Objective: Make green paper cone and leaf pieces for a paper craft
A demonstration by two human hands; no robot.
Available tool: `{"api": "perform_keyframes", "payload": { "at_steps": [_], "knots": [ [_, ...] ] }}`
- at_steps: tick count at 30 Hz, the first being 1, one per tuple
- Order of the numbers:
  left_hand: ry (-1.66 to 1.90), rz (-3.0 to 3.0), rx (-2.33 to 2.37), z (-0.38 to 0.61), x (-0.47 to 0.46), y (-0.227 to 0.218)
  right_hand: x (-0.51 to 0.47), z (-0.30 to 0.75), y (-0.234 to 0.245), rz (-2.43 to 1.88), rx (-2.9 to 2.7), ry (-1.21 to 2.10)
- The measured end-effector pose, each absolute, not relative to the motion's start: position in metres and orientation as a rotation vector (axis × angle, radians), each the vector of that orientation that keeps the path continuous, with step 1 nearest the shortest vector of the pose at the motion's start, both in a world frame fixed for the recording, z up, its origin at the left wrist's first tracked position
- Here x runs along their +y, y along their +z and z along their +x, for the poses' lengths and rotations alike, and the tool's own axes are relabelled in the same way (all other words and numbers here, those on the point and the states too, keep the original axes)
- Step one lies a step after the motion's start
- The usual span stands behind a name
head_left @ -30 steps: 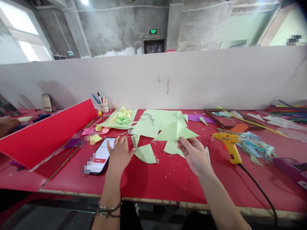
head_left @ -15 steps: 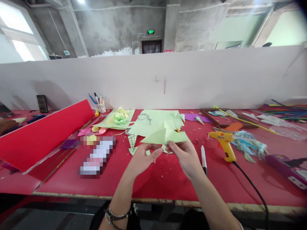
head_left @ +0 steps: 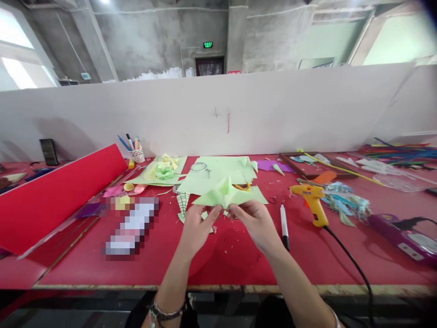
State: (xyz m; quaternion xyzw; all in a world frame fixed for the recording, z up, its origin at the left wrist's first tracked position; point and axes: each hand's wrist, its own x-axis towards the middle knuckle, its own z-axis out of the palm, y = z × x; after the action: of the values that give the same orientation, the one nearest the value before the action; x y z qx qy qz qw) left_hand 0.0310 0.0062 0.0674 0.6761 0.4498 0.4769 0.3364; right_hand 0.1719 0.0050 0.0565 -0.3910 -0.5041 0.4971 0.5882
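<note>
The left hand [head_left: 197, 228] and right hand [head_left: 256, 224], close together, pinch the green paper [head_left: 225, 191] at its near edge, apparently to steady its raised fold.

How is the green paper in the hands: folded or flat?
Folded. The green paper rises to a creased peak, its near edge pinched by the left hand and right hand.

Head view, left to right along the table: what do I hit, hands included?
Red board → pen cup → left hand → right hand → marker → yellow glue gun → purple power strip. Both hands hold the folded green paper, which overlaps them, so it's unranked.
</note>
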Motion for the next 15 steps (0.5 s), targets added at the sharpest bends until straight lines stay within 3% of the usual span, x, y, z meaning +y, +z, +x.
{"api": "perform_keyframes", "payload": {
  "at_steps": [15],
  "knots": [
    [1.299,1.636,1.228,0.04,0.005,0.06,0.007,0.171,0.057,-0.934,-1.188,1.111]
  ]
}}
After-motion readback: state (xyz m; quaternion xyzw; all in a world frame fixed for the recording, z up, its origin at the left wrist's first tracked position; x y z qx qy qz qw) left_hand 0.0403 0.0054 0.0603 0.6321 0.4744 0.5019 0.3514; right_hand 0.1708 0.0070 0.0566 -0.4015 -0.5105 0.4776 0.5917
